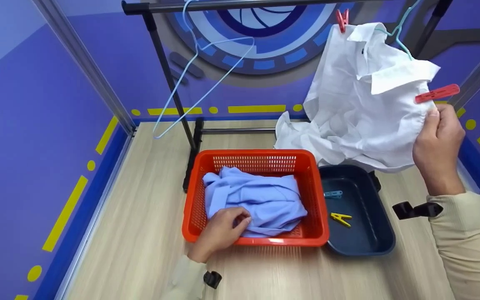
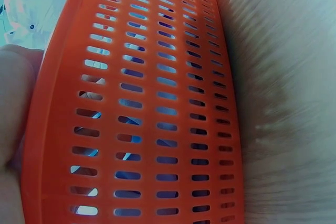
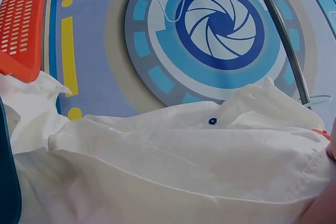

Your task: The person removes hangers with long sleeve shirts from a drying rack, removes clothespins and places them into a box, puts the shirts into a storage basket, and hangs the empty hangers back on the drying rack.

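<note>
On a mint-green hanger hangs a white shirt, clipped with a red clothespin at one shoulder and another red clothespin at the other. Just under the second pin, my right hand pinches the shirt's shoulder edge, thumb in front. My left hand lies over the front rim of a red basket, fingers loosely curled above a folded light-blue garment. In the left wrist view the slotted basket wall fills the middle, with part of that hand at its left edge.
A dark tub beside the basket holds a yellow clothespin and a blue clothespin. A bare light-blue hanger hangs from the black rack. The white shirt's lower part bunches behind the basket and tub.
</note>
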{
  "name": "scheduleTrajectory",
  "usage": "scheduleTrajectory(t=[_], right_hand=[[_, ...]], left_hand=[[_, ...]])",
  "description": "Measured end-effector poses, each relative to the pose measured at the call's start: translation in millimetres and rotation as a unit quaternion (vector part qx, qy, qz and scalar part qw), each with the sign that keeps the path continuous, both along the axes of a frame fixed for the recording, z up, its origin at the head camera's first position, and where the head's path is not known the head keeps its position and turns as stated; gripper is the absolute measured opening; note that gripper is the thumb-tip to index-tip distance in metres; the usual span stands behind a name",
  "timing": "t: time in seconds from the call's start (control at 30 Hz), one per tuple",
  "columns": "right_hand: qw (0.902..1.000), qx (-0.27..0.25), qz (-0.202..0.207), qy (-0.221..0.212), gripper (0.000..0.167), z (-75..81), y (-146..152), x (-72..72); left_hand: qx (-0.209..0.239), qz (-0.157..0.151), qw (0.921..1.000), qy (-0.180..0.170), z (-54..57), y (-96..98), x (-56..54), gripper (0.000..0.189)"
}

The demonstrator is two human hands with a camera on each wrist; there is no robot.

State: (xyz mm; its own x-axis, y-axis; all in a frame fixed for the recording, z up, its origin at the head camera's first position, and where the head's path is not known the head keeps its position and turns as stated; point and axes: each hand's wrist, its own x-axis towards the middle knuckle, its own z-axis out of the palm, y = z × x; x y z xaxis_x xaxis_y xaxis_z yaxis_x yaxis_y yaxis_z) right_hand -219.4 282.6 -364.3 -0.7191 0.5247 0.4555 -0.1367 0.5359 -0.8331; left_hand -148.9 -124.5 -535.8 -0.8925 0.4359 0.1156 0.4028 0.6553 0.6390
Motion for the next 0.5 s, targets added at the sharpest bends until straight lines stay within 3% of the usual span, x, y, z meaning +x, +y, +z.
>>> scheduleTrajectory(t=[0.5], right_hand=[[0.9998,0.008,0.007,0.015,0.017,4.4,-3.0,4.3]], left_hand=[[-0.004,0.0,0.9999,-0.011,0.9,0.7,-0.1,0.012]])
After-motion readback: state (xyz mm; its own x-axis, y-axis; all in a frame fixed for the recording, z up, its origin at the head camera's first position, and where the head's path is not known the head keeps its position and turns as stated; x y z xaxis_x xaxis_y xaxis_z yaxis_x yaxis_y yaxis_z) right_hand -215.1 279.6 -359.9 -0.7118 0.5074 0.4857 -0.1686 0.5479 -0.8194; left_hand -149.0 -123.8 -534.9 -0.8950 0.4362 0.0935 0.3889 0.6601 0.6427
